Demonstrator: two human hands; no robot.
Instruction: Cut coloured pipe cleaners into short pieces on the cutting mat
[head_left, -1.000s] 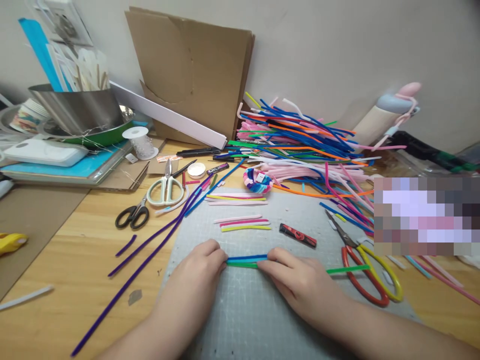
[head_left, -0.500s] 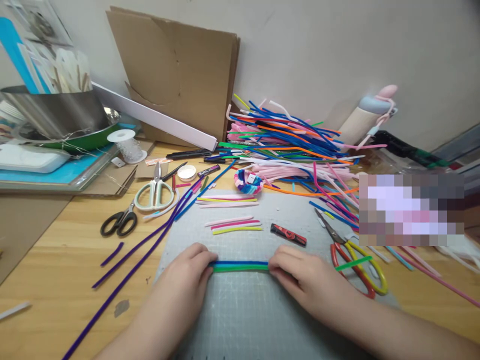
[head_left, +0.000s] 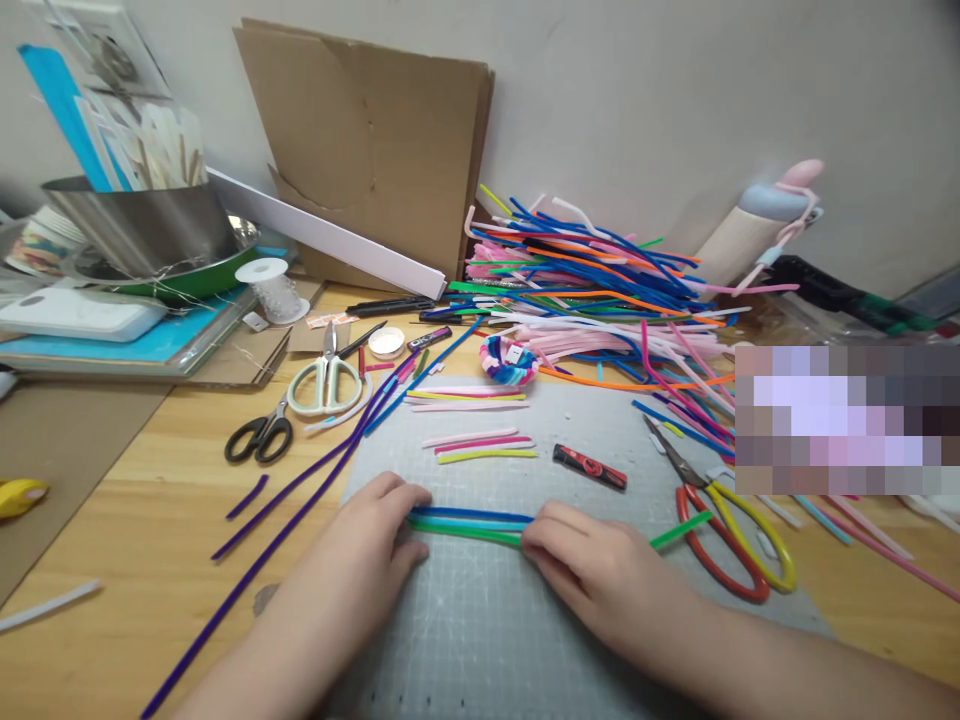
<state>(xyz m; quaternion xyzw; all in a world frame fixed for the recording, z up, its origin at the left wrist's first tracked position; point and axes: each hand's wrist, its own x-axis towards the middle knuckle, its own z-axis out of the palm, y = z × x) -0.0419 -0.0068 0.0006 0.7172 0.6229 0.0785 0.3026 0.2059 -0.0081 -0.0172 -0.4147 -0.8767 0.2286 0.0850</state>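
My left hand (head_left: 371, 545) and my right hand (head_left: 592, 565) rest on a grey cutting mat (head_left: 487, 620), each pinching one end of a small bundle of pipe cleaners (head_left: 469, 524): blue, light blue and green strands lying side by side. The green strand's far end (head_left: 679, 530) sticks out past my right hand towards the red and yellow scissors (head_left: 731, 540). Short cut pipe-cleaner pieces (head_left: 484, 447) in pink, magenta and yellow lie just beyond the hands, beside a black and red tube (head_left: 589, 467).
A big heap of coloured pipe cleaners (head_left: 592, 290) fills the back right. Long purple pipe cleaners (head_left: 300, 490) run diagonally at left, near white scissors (head_left: 328, 378) and black scissors (head_left: 259, 438). Cardboard (head_left: 367, 150) leans on the wall; a metal bowl (head_left: 146, 225) stands far left.
The strands between my hands have fanned slightly, the green one now angling away from the blue. Both hands keep their pinch; the view has shifted a little.
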